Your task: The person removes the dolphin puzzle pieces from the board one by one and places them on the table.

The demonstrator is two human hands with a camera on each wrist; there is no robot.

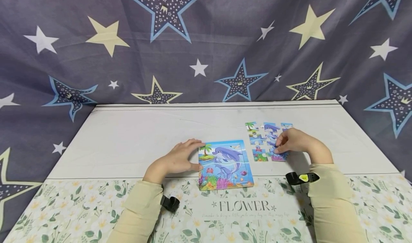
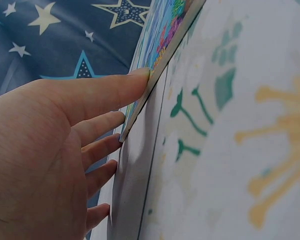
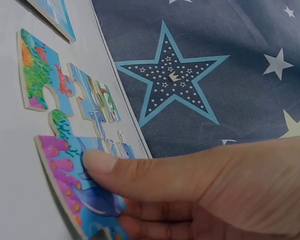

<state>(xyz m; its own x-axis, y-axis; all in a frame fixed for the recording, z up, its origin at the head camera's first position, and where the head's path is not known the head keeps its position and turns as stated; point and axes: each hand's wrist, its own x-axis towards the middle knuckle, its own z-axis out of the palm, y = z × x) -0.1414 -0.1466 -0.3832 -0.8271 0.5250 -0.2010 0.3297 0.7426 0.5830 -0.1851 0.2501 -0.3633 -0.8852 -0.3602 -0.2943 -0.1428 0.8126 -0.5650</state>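
Observation:
A square dolphin jigsaw board (image 1: 222, 166), its picture framed by a raised border, lies on the table. My left hand (image 1: 178, 159) is at its left side, the thumb touching the left edge lower down and the forefinger at the top left corner. In the left wrist view the left thumb (image 2: 110, 92) meets the board's thin edge. To the right, loose jigsaw pieces (image 1: 256, 139) lie in loose rows. My right hand (image 1: 297, 143) is over their right side, pinching a jigsaw piece with pink coral (image 3: 65, 175) between thumb and curled fingers. The hand hides part of that piece.
The table has a white back part (image 1: 145, 135) and a flowered cloth (image 1: 244, 230) in front, lettered FLOWER. A dark star-patterned curtain (image 1: 199, 50) hangs behind and at both sides. Black straps with cameras sit on both wrists.

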